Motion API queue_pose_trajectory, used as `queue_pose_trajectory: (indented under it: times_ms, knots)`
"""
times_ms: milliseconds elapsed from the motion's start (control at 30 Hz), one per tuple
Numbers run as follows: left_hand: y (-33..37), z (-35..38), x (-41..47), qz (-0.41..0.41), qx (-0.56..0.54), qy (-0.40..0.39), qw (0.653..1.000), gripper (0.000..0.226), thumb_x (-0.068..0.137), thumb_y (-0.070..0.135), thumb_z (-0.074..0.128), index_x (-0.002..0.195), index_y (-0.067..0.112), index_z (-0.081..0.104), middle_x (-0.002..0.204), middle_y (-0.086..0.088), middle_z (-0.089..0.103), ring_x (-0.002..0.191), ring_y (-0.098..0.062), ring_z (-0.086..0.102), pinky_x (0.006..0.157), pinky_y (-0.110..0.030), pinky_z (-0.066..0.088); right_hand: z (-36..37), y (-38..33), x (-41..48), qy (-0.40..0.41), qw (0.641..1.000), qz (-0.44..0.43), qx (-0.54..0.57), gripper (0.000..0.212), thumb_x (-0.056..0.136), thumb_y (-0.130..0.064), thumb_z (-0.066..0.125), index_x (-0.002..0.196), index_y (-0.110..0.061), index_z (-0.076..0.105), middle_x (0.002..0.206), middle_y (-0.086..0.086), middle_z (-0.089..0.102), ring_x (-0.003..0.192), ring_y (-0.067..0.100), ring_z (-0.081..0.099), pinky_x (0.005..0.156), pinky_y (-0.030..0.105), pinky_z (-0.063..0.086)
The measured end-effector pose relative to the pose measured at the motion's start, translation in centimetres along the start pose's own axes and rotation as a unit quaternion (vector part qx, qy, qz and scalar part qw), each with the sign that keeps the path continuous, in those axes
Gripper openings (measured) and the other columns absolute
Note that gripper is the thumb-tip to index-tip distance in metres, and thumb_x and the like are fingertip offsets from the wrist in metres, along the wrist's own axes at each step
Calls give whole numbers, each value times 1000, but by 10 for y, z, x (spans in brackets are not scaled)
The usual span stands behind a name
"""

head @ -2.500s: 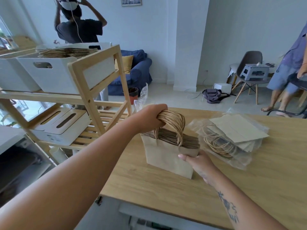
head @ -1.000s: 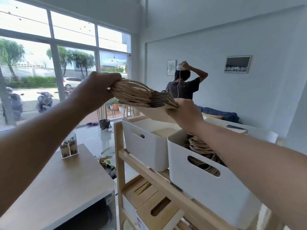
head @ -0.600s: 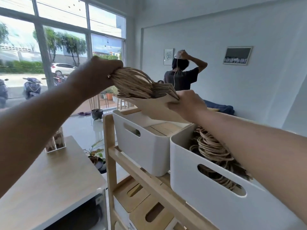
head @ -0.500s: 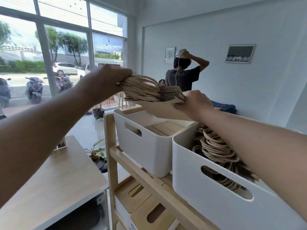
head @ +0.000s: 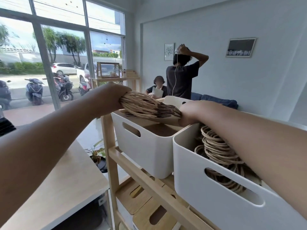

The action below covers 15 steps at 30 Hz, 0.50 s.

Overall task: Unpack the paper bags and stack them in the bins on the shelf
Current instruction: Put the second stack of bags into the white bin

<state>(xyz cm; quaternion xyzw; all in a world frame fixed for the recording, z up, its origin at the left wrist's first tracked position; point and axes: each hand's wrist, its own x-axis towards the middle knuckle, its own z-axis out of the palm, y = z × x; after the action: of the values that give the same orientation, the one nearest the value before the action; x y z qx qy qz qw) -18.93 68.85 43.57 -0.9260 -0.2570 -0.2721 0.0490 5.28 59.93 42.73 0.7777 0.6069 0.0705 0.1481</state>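
Note:
I hold a flat stack of brown paper bags just above the rim of the far white bin on the wooden shelf. My left hand is shut on the bundle of twisted paper handles. My right hand grips the stack's other end, over the edge between the two bins. Brown bags lie flat inside the far bin. The near white bin holds a pile of bags with coiled handles showing.
Wooden-lidded white boxes sit on the lower shelf. A light wooden table stands to the left. A potted plant is on the floor behind it. Two people are beyond the shelf, near a blue sofa.
I turned from the table to the shelf with the stack. Over the last second both hands have lowered the bags toward the far bin's rim.

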Motion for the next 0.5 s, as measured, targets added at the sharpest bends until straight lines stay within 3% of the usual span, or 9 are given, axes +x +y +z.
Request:
queue_pose_trajectory:
  times_ms: [100, 200, 300, 367, 433, 500]
  knots:
    - [2, -5, -1, -94, 25, -67, 993, 25, 82, 8, 74, 105, 9, 64, 93, -4, 64, 85, -23, 60, 81, -33, 46, -3, -3, -4, 0, 1000, 10, -29, 35, 92, -38, 50, 116, -16, 62, 97, 3, 53, 89, 24, 51, 83, 34, 47]
    - [11, 1, -5, -81, -35, -120, 989, 28, 76, 16, 82, 91, 16, 60, 87, -1, 64, 85, -26, 65, 83, -36, 53, 0, -3, 9, -30, 998, 39, -48, 43, 86, -48, 56, 119, -21, 62, 100, 1, 54, 93, 25, 52, 95, 41, 48]
    - [19, 1, -7, -88, -98, -136, 982, 61, 59, 54, 83, 106, 25, 58, 94, 4, 62, 86, -17, 62, 72, -27, 51, 0, -1, 14, -74, 994, 47, -67, 43, 83, -44, 63, 121, -23, 62, 105, 4, 57, 97, 28, 54, 100, 42, 47]
    - [27, -1, -2, -113, -160, -171, 966, 88, 51, 74, 79, 125, 34, 54, 112, 6, 61, 100, -14, 60, 86, -30, 51, 0, -3, 14, -99, 992, 11, -71, 42, 89, -34, 65, 127, -15, 61, 120, 9, 61, 99, 25, 56, 95, 34, 46]
    - [38, 3, 2, -104, -155, -219, 958, 82, 60, 67, 79, 131, 38, 52, 114, 9, 63, 102, -12, 61, 91, -32, 52, 1, -5, 15, -114, 991, -22, -60, 39, 93, -27, 63, 128, -10, 61, 127, 9, 62, 95, 19, 54, 88, 31, 46]
    - [47, 13, 8, -99, -90, -253, 958, 53, 79, 53, 73, 126, 34, 59, 102, 12, 65, 90, -6, 60, 80, -26, 51, 1, -5, 16, -122, 991, -40, -49, 37, 92, -27, 64, 125, -10, 64, 125, 7, 64, 94, 18, 57, 84, 29, 47]
